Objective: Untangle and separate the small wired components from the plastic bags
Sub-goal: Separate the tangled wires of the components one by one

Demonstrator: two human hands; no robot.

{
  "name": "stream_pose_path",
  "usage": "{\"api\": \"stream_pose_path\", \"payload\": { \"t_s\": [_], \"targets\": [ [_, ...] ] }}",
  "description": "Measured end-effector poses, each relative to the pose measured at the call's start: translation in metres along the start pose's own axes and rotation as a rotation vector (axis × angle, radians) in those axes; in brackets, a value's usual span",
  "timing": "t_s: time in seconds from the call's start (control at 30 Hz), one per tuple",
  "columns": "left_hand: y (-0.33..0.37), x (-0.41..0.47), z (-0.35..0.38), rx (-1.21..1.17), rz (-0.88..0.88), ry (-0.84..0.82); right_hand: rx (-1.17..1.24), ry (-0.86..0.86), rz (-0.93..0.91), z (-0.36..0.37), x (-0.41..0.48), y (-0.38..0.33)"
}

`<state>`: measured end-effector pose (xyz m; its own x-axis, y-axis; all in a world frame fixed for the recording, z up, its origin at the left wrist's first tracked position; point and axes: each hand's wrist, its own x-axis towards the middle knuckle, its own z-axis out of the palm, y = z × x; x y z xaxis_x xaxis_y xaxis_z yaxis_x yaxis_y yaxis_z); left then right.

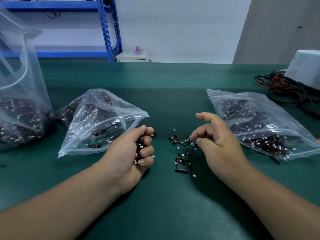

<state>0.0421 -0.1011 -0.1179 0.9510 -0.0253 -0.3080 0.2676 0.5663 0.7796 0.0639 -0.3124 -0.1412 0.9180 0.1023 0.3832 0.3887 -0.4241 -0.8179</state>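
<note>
**A fistful of tangle beside a pile that could knot again**

My left grip [131,153] was closed round a clump of wired components [138,149], with black bodies and white plugs poking out between the fingers. It rested on the green worktop [164,205] at nine o'clock from the loose pile [183,153] of freed pieces. My right grip [218,144] hung at three o'clock of that pile. It was narrow, thumb and forefinger nearly meeting over a piece at the pile's top edge, and I could not tell whether they already pinched its wire. An open bag [97,122] lay at ten o'clock, its mouth towards my left grip. A fuller bag [259,125] lay at two o'clock.

The leads looked thin. I judged that a hard tug from the fist could strain a lead at its plug or drag several pieces out at once. The freed pieces lay touching, so lifting one might hook a neighbour. Squeezing harder would only pack the clump tighter.
</note>
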Motion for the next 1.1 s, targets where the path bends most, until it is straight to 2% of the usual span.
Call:
{"api": "stream_pose_path", "payload": {
  "t_s": [0.17, 0.27, 0.33, 0.4, 0.53, 0.7, 0.87, 1.03, 1.1],
  "targets": [
    [0.000, 0.000, 0.000, -0.004, 0.008, -0.003, -0.006, -0.021, 0.005, 0.002, -0.002, -0.005],
    [-0.002, 0.001, -0.001, -0.007, 0.037, 0.023, -0.107, -0.225, 0.056, 0.002, -0.004, -0.009],
    [-0.003, 0.000, 0.000, -0.005, 0.074, 0.043, -0.285, -0.380, 0.010, 0.004, -0.008, -0.013],
    [-0.005, 0.000, 0.001, -0.002, 0.098, 0.058, -0.496, -0.463, -0.045, 0.007, -0.011, -0.017],
    [-0.005, -0.001, 0.003, -0.007, 0.099, 0.073, -0.699, -0.451, -0.005, 0.017, -0.008, -0.017],
    [-0.006, -0.002, 0.005, -0.007, 0.109, 0.091, -0.797, -0.399, 0.022, 0.036, 0.000, -0.013],
    [-0.005, -0.002, 0.006, -0.023, 0.112, 0.099, -0.821, -0.451, -0.012, 0.057, 0.019, -0.015],
    [-0.005, -0.001, 0.005, -0.029, 0.117, 0.084, -0.805, -0.572, -0.091, 0.071, 0.033, -0.020],
    [-0.005, -0.001, 0.005, -0.031, 0.113, 0.082, -0.765, -0.559, -0.133, 0.071, 0.033, -0.022]
  ]
}}
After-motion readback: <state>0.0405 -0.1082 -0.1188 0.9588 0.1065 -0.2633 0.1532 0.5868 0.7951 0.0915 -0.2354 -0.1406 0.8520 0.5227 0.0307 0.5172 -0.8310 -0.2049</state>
